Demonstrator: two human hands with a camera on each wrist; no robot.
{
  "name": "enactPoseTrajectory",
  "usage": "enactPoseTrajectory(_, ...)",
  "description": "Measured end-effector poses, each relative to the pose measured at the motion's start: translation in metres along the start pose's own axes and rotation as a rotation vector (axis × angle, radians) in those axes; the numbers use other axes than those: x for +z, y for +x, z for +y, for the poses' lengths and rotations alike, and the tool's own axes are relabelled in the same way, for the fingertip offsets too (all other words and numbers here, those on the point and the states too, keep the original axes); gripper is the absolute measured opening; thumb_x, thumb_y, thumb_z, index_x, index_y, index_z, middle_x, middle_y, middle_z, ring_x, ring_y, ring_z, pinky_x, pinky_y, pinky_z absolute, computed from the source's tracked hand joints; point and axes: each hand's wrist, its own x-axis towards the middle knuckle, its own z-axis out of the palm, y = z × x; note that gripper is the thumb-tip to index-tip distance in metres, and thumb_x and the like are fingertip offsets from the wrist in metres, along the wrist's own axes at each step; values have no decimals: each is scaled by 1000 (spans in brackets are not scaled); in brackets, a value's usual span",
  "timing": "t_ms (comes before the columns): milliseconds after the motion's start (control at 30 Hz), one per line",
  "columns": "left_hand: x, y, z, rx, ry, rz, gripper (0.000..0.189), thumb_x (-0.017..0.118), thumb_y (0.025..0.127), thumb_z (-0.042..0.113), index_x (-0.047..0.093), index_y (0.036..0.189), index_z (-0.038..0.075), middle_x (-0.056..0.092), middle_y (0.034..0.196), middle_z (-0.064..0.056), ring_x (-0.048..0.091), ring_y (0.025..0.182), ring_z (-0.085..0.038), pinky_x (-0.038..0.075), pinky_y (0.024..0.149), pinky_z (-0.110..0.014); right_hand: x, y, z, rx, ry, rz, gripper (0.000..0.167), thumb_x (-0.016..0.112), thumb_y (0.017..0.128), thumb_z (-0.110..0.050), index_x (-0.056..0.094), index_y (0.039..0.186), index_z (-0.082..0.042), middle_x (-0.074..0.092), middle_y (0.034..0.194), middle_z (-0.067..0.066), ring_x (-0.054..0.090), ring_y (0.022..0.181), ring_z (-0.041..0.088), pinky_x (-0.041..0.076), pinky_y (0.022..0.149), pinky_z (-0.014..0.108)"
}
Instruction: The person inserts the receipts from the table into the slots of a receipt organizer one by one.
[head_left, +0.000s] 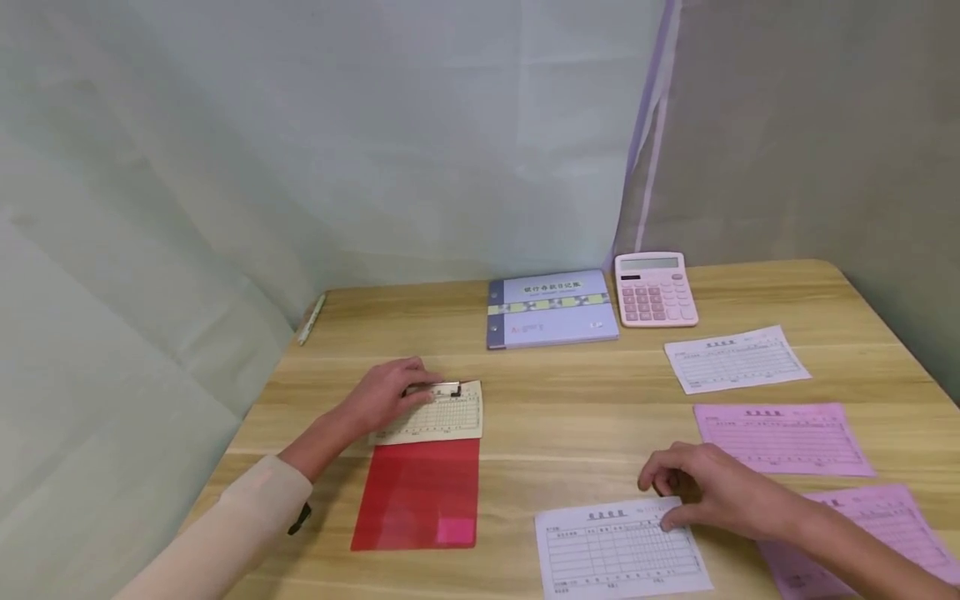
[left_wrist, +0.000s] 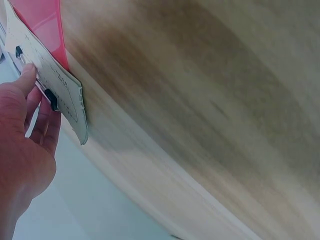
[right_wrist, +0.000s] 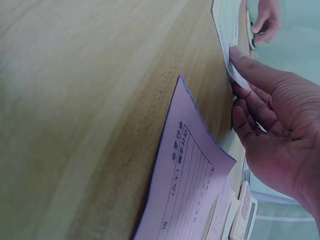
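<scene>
On the left of the table lies a red clipboard (head_left: 416, 492) with cream receipt forms (head_left: 442, 419) under its metal clip at the far end. My left hand (head_left: 384, 393) pinches that clip, thumb on top and fingers at the board's edge; in the left wrist view the clip's black end (left_wrist: 51, 99) shows beside the fingers. My right hand (head_left: 723, 492) pinches the upper right corner of a white receipt form (head_left: 611, 554) at the front of the table. In the right wrist view the thumb lies on this white form (right_wrist: 227, 25), with fingertips beneath its corner.
Pink forms (head_left: 783, 442) lie on the right, one partly beneath my right forearm. Beyond them rests another white form (head_left: 735, 362). A blue account book (head_left: 555, 312) and pink calculator (head_left: 656, 292) stand at the back, before a curtain. A pen (head_left: 311, 320) lies at the left edge.
</scene>
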Motion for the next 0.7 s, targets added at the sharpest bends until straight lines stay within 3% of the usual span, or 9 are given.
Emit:
enactPoseTrajectory(500,0,0,-2,24,9,5,32,80,98,22,78,129,13,57,91,6,46,74,-10,41,68,-28,5,-1,-2,24,-20,66,17,85,91,-23,75,105,-24,67,95,-17,59,85,0,52,70,24)
enactPoseTrajectory(700,-1,0,-2,16,17,-5,31,78,100,23,78,130,16,58,95,7,48,78,-10,43,71,-30,4,1,-4,125,71,84,12,82,94,-15,77,99,-24,72,94,-10,61,84,2,54,71,24)
